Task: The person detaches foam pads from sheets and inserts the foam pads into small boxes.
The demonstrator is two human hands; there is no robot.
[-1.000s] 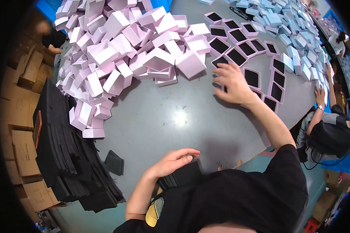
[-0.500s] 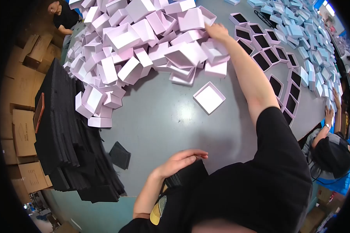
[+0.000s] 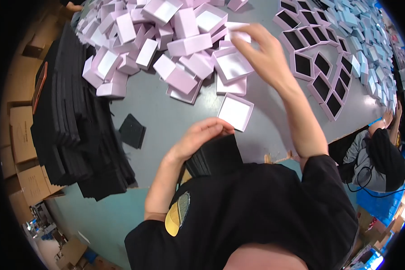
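Observation:
My left hand [image 3: 200,138] is closed on a stack of black foam pads [image 3: 218,155] close to my body. Farther up, my right hand [image 3: 265,56] reaches over the near right side of the pink box pile [image 3: 184,24], its thumb and fingers apart and curved beside a pink box [image 3: 233,64]. No box is clearly gripped in it. Just beyond my left fingertips, a single pink box [image 3: 236,112] lies on the table with its white inside facing up. Pink boxes with black pads inside [image 3: 321,87] stand in rows to the right of my right hand.
Tall stacks of black foam [image 3: 67,112] stand at the left, with a small black pad piece [image 3: 132,131] beside them. Light blue boxes [image 3: 369,54] cover the far right of the grey table [image 3: 166,121]. A person in dark clothes [image 3: 380,159] is at the right.
The view has shifted. My right hand left the padded boxes, reached into the pink pile and drew back a little. A single pink box now lies nearer me. My left hand keeps its hold.

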